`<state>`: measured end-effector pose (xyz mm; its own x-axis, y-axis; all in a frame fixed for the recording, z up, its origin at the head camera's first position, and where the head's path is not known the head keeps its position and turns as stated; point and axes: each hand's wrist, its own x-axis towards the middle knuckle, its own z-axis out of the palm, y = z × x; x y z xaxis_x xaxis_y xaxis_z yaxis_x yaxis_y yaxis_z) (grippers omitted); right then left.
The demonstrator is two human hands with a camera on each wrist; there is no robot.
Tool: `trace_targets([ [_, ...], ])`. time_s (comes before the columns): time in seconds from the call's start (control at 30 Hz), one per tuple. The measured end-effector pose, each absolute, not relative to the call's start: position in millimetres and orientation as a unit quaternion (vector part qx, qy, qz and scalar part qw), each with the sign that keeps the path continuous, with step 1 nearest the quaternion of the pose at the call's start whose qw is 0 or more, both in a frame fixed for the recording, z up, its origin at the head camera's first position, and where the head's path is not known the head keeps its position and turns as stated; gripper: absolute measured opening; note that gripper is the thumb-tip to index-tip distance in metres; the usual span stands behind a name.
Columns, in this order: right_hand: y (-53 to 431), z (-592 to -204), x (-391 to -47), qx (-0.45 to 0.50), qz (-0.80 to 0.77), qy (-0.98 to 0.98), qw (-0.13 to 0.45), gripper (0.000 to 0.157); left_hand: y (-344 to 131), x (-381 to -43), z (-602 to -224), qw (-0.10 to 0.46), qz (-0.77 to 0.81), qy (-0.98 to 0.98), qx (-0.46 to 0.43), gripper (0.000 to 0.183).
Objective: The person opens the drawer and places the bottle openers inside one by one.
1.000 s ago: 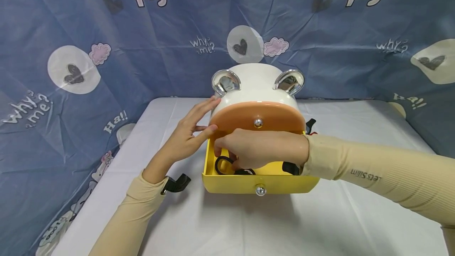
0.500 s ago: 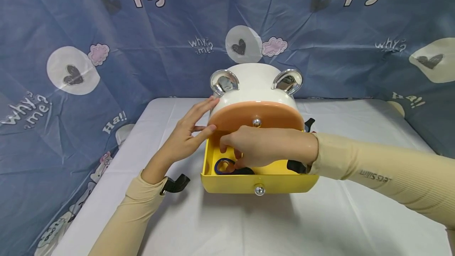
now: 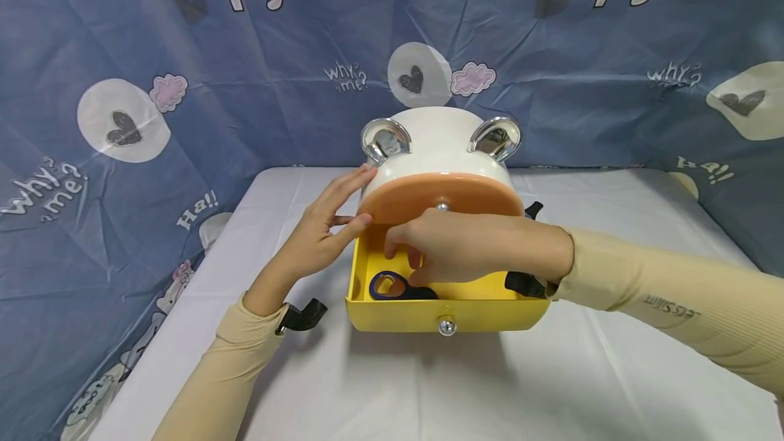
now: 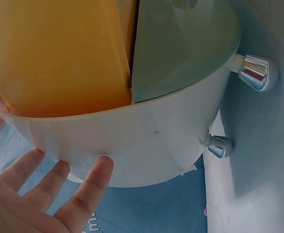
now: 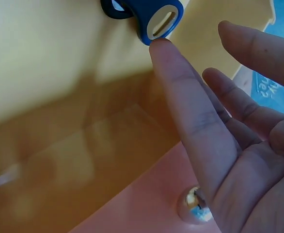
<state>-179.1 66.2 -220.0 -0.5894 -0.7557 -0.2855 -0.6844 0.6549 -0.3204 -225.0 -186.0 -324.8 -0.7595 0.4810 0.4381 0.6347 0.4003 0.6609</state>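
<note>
Holding nothing in the bare right hand's grip [image 3: 447, 249], set wide with straight, parted fingers in the right wrist view. Likewise holding nothing in the bare left hand [image 3: 314, 237], spread wide.

Note a desk [image 3: 588, 386] under white cloth. Find toward its far edge a glossy white rounded cabinet [image 3: 437, 138], touched along its left side by the left hand, with the thumb at the front rim. See on it a closed peach-orange drawer front [image 3: 398, 203] and, below, pulled out toward the desk's near edge, a yellow box-shaped plastic drawer [image 3: 392, 317], with the right hand reaching in. Find in this, along the front wall near the front left corner, a dark blue and black object [image 3: 409, 292] with a ring-shaped end, of unclear kind; cannot tell whether touched by a fingertip or merely overlapped. Note, smallest, a round silver knob [image 3: 447, 326] midway along the yellow front.

Judge a slip likeliest: lying low against the wall, could offer only a rim to pinch, or catch its black end there. Beware of lifting steeply and knocking knuckles on the peach-orange front. Avoid leaning on the yellow front, for fear of tilting the extended drawer or dragging the unclasped cabinet nearward.
</note>
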Motion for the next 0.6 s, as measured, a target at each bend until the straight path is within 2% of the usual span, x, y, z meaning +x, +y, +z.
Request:
trace_targets([
  [0.27,83,-217,-176,-0.428,-0.132,0.879,0.161,0.035,-186,-225,-326,0.091,-0.432,-0.832,-0.336,0.062],
  [0.6,98,-213,-178,-0.408,-0.174,0.879,0.175,0.032,-185,-226,-326,0.097,-0.43,-0.831,-0.339,0.063],
])
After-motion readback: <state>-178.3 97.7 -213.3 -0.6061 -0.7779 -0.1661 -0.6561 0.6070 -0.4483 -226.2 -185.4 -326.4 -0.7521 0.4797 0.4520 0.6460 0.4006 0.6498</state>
